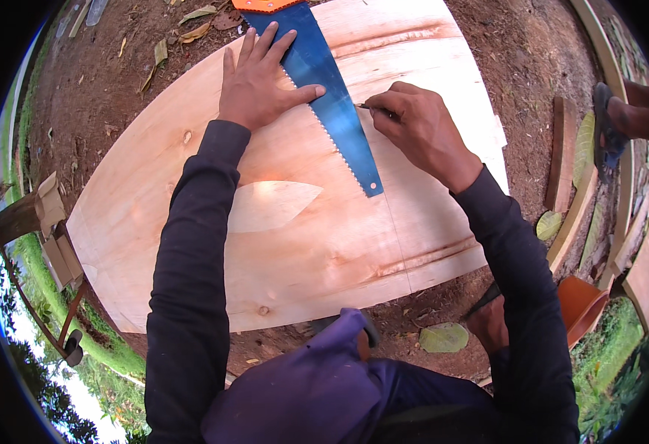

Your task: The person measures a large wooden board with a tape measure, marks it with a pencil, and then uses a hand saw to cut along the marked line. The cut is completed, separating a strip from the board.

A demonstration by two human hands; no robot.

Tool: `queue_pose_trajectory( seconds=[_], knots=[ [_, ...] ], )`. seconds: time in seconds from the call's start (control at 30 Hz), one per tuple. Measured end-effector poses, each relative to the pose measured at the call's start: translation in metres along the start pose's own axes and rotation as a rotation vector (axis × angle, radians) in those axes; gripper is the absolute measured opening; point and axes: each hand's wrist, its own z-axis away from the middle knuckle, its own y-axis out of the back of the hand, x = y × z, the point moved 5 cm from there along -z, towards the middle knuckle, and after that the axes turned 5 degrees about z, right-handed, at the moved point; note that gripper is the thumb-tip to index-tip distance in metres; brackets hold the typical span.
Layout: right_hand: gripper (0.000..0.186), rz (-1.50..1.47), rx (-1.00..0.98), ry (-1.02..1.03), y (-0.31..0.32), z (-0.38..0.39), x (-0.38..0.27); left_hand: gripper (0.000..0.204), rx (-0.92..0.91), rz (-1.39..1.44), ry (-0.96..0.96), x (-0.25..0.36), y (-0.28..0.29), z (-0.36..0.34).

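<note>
A large pale plywood sheet lies beneath both hands. A hand saw with an orange handle and blue blade lies flat across it. My left hand is open, fingers spread over the blade and the wood beside its toothed edge. My right hand is closed on a small dark pencil-like tool, its tip at the blade's straight edge. A thin line runs on the wood below the saw's tip.
Brown soil with dry leaves surrounds the sheet. Wooden strips and an orange container lie at the right, near another person's sandalled foot. Cardboard and a dark post are at the left. My own feet are below the sheet.
</note>
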Motion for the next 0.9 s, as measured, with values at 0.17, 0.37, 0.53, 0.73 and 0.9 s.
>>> queue_pose_trajectory(
  seconds=[0.17,0.37,0.53,0.73,0.9],
  knots=[
    [0.011,-0.039,-0.005,-0.027,0.006,0.017,-0.004,0.103,0.009,0.002,-0.014,-0.001,-0.002,-0.002],
    [0.017,-0.021,0.082,0.031,0.002,-0.002,-0.002,0.103,0.008,-0.004,-0.016,-0.004,-0.004,-0.001],
    [0.024,-0.019,0.088,0.014,-0.005,-0.026,0.002,0.105,0.011,0.000,-0.022,-0.002,-0.004,-0.002],
    [0.023,-0.026,0.187,0.053,-0.014,-0.069,0.019,0.112,0.000,-0.012,-0.012,-0.004,-0.004,-0.003],
    [0.017,-0.082,0.180,0.052,-0.017,-0.126,0.037,0.111,-0.004,-0.015,-0.006,-0.003,-0.002,-0.001]
  ],
)
